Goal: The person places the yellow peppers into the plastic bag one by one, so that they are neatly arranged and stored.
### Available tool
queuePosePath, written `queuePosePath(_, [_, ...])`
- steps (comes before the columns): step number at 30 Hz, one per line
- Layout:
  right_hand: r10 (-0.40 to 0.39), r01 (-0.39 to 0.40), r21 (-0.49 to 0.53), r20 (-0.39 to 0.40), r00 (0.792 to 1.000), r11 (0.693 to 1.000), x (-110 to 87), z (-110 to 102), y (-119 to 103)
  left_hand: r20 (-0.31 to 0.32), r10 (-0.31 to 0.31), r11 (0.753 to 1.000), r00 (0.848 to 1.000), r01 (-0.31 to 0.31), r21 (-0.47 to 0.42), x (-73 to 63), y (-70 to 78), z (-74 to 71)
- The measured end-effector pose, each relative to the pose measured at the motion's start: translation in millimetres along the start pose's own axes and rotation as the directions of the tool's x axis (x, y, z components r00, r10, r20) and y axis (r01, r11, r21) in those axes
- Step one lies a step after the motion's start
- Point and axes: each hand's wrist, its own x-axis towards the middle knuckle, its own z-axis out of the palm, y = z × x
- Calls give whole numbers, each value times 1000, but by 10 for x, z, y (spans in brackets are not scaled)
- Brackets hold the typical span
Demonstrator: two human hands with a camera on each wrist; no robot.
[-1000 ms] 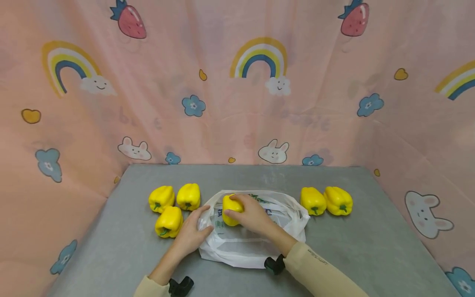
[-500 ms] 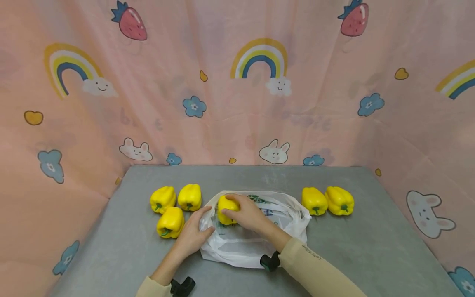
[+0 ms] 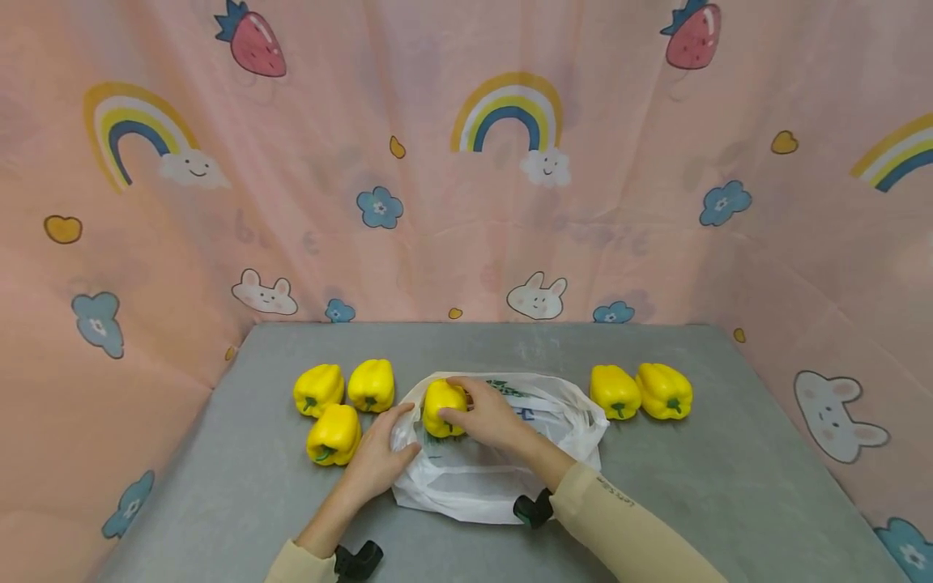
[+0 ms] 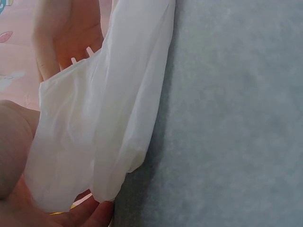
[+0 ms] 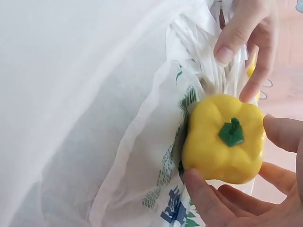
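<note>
A yellow bell pepper (image 3: 439, 405) with a green stem is gripped by my right hand (image 3: 490, 411) over the left part of a white plastic bag (image 3: 474, 494). In the right wrist view, the fingertips press the sides of the bell pepper (image 5: 227, 161), stem toward the camera. My left hand (image 3: 379, 455) rests against the bag's left edge, thumb and fingers spread apart. White plastic (image 4: 94, 118) hides part of the hands in the left wrist view. Green and blue print shows on the bag.
Several more yellow bell peppers lie on the grey table (image 3: 240, 486): three at the left, including the nearest bell pepper (image 3: 334, 435), and two at the right of the bag, including the outer bell pepper (image 3: 664, 391). A pink patterned curtain (image 3: 437, 243) surrounds the table.
My right hand has carried the bell pepper a little to the left across the bag, nearer my left hand. The left hand and the other peppers stay in place.
</note>
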Motion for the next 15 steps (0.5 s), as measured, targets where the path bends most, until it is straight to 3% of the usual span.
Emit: queuePosePath(15, [-38,41,-92,31,999,995,-245,-315,-83,-12,18,1000,1000,-18,11,-10,8,14])
